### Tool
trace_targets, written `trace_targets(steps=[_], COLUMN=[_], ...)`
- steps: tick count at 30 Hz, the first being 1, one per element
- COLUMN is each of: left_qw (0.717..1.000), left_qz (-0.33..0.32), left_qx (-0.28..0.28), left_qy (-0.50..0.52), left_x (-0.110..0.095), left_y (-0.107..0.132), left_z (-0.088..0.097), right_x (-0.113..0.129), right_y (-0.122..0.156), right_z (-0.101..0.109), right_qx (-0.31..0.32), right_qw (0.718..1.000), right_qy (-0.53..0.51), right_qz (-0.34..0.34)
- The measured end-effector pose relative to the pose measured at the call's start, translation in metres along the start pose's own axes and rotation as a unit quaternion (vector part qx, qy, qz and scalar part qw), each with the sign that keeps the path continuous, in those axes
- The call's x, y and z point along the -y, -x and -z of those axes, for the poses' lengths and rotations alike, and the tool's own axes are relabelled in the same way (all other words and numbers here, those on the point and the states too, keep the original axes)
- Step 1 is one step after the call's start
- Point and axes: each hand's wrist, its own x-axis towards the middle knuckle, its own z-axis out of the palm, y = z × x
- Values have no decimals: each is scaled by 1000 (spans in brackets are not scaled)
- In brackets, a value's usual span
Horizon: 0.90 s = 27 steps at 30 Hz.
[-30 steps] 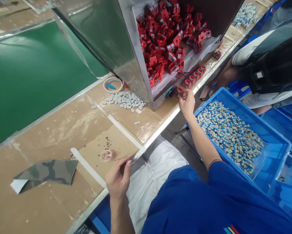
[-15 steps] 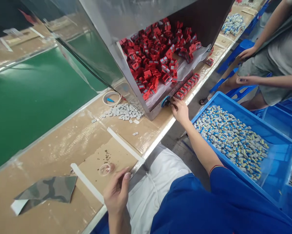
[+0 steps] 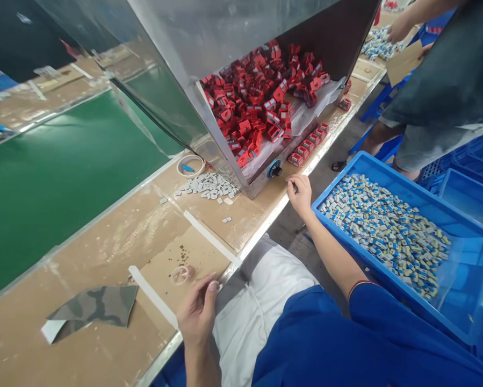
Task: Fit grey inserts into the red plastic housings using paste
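- A smooth green surface [image 3: 76,199] runs behind the brown worktop [image 3: 104,252]
- A camouflage-patterned piece [image 3: 100,303] lies flat on the worktop, one white corner turned up
- A small clear round cup [image 3: 179,276] sits between two white tape strips, dark specks [image 3: 181,255] just behind it
- The left hand [image 3: 198,312] is at the worktop's front edge near the cup, fingers curled and thumb close to the index finger; whether anything is pinched there, I cannot tell
- Loose grey pieces [image 3: 215,185] are heaped beside the metal box [image 3: 219,142]
- Red pieces [image 3: 249,115] lie jumbled inside the box, above a black knob [image 3: 277,170] with a blue rim
- The right hand [image 3: 300,192] is just beside the knob, thumb and index drawn together; I cannot tell if they grip anything
- A row of red pieces [image 3: 308,144] stands along the box's front, just beyond that hand
- A blue tray [image 3: 473,274] holds many small blocks [image 3: 386,231]
- Another person [image 3: 446,80] stands beyond the tray
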Motion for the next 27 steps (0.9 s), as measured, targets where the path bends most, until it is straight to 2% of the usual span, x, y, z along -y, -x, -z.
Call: trace_targets(steps=[10,16,21,24,27], left_qw=[999,998,997,995,994], left_qz=[9,32,37,34,36], left_qx=[-42,-46,-51,-52,-54], left_qy=[5,12,-36,-74,-89], left_x=[-4,-2,-8,-10,-9], left_y=[0,-4,-3,-1,0], left_z=[-13,-9,-9,-9,-7], right_x=[11,20,27,48,78], right_y=[-1,0,1,-14,-60], right_z=[5,16,19,23,17], right_qx=[22,55,68,62,62], right_qw=[1000,998,995,995,996], right_qy=[-13,-28,-37,-41,-48], right_qz=[-10,-24,-62,-68,-31])
